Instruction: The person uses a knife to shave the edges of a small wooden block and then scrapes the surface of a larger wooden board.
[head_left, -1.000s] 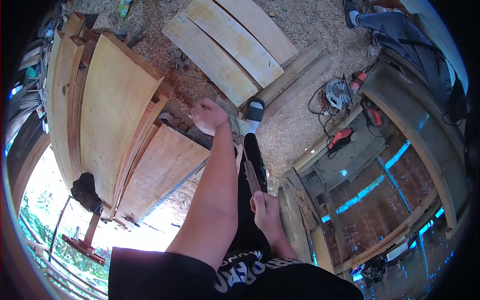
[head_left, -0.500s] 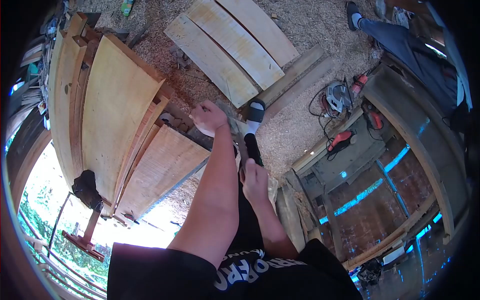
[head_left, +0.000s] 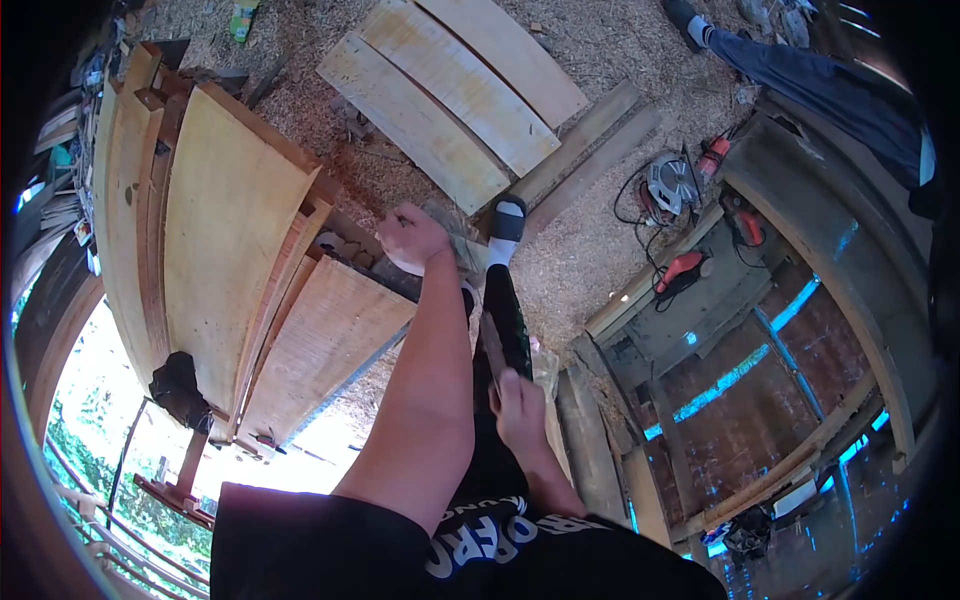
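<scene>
Since the earlier frame, the right hand point(head_left: 521, 405) has been drawn back toward the shirt point(head_left: 480, 555), its grip closed around the near end of the blade point(head_left: 492, 345), which is held over the dark trousers point(head_left: 508, 315). The left hand point(head_left: 412, 240) is kept curled farther forward; whether anything is pinched there cannot be told. Three pale boards point(head_left: 455, 85), two narrower planks point(head_left: 590, 150) and one circular saw point(head_left: 670, 186) are counted.

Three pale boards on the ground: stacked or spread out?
Spread out. The boards lie side by side, each one's broad face showing.
</scene>
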